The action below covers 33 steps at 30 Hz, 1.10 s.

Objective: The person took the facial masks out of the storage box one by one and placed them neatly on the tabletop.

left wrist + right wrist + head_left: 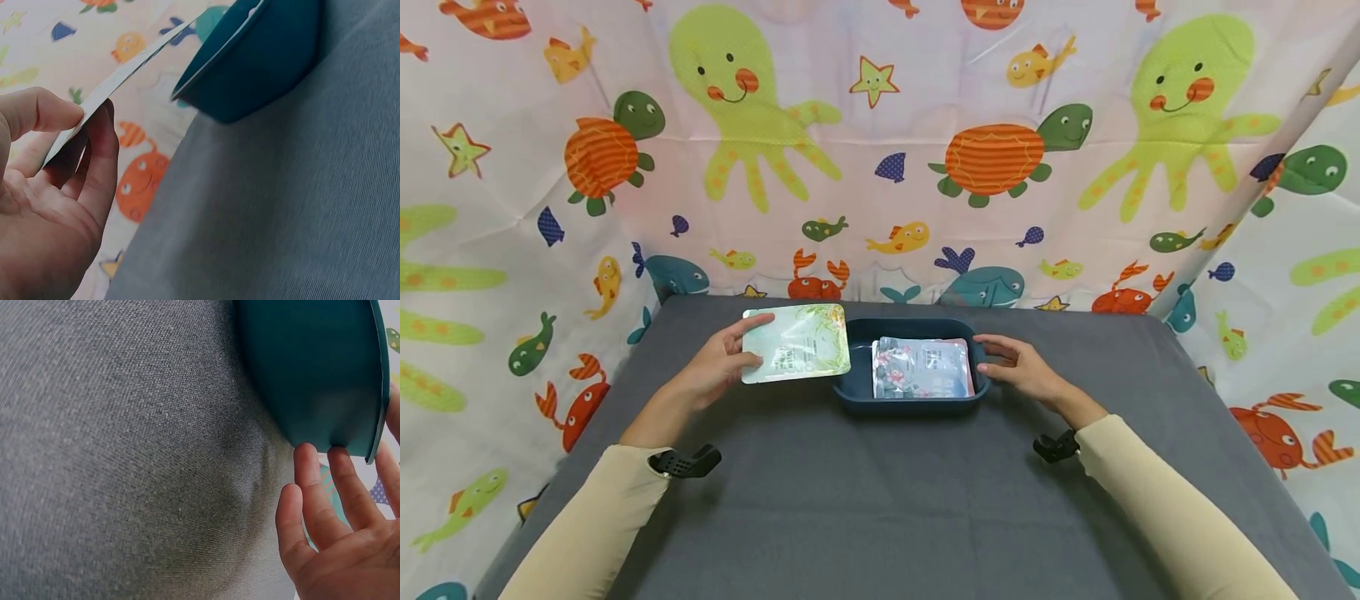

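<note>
My left hand point(718, 367) pinches a flat, pale green sheet mask packet point(797, 342) by its left edge, thumb on one face and fingers behind. The packet is raised, its right edge over the left end of a dark blue plastic bin point(910, 406). Inside the bin lie blue-grey sheet mask packets point(919, 368) with a floral print, the top one covering a pinkish one beneath. At the bin's right end is my right hand point(1018, 367), its fingers extended. In the right wrist view, fingertips point(338, 456) touch the bin's outer end wall.
Grey cloth covers the table point(880, 500), and the bin stands towards its back edge. A white curtain point(865, 242) printed with sea animals hangs behind and at both sides. Each wrist wears a black band point(685, 462).
</note>
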Motion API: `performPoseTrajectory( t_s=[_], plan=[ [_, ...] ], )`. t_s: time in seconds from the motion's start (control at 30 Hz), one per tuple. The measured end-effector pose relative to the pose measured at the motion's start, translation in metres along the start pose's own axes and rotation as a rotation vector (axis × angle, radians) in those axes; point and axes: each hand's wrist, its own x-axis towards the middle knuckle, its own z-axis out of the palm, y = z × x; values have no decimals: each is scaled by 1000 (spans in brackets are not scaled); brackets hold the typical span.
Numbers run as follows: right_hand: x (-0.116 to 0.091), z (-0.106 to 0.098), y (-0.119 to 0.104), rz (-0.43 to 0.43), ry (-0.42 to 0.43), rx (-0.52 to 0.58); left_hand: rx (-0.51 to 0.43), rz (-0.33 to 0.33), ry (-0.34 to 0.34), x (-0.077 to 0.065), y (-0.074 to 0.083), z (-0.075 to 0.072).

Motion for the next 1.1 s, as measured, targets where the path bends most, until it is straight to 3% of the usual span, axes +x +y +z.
performPoseTrajectory(
  t_s=[0.27,0.4,0.87,1.0,1.1],
  plan=[
    [1,-1,0,6,-1,-5,8,-45,73,-12,-4,-36],
    [0,0,-1,4,-3,-6,76,-78,86,-17,-10,-51],
    [3,3,-5,1,-9,-9,221,-222,114,-28,-44,-98],
    [2,3,-5,10,6,-26,317,-235,103,-25,-46,-106],
    [2,3,-5,12,12,-36,462,-228,106,-24,-43,-111]
  ],
)
